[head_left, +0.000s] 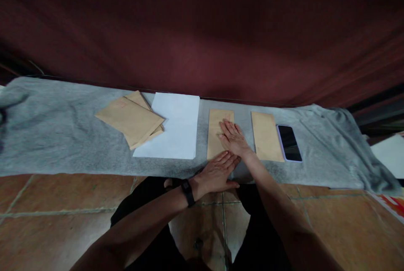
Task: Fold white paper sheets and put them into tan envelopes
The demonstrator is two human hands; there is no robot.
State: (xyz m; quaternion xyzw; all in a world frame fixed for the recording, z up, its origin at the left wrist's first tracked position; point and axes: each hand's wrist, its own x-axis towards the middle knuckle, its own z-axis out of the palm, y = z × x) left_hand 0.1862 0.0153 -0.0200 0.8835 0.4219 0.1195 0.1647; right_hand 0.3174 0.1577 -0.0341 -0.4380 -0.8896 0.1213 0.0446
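A brown paper envelope point(214, 136) lies upright in front of me on the grey cloth. Flat across its right half rests my right hand point(234, 138), fingers stretched out and pointing up and left. My left hand point(218, 172), with a black band on its wrist, lies spread at the envelope's lower edge, fingertips close to the right wrist. Both hands cover part of the envelope, and faint reddish print shows near its top. To the right lies a second brown envelope point(267, 136).
White paper sheets point(176, 128) lie left of the hands, partly under a fanned pile of brown envelopes point(129, 117). A phone point(289, 142) in a lilac case lies at the right. Grey cloth point(63, 132) covers the narrow surface; a dark red curtain point(202, 52) hangs behind it.
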